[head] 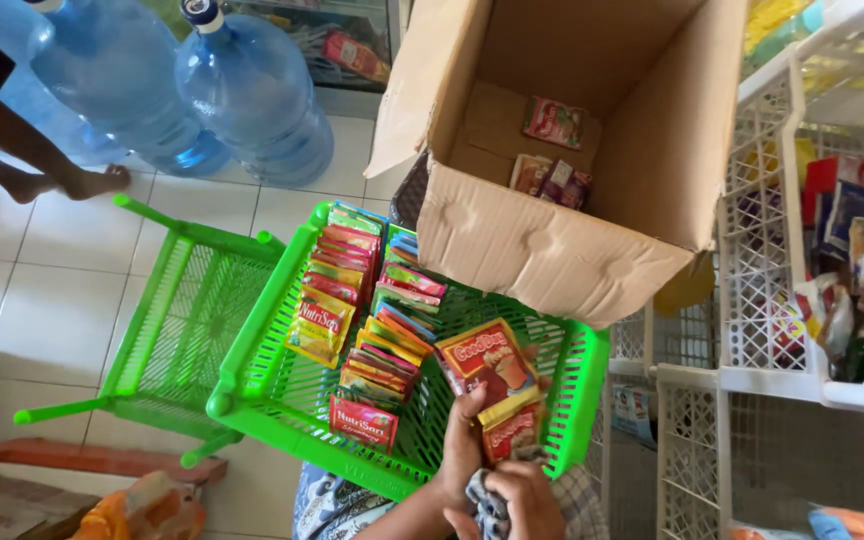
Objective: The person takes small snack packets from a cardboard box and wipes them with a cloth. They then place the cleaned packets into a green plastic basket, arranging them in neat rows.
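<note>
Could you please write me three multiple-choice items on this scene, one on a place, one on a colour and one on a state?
1. Where are the rows of sachets?
A. green tray
B. white rack
C. floor

2. What colour are the water jugs?
A. red
B. blue
C. yellow

3. How is the cardboard box?
A. taped shut
B. flattened
C. open

Answers:
1 A, they lie lined up in the green tray.
2 B, both are clear blue.
3 C, its flaps stand apart and a few packets lie on its bottom.
</note>
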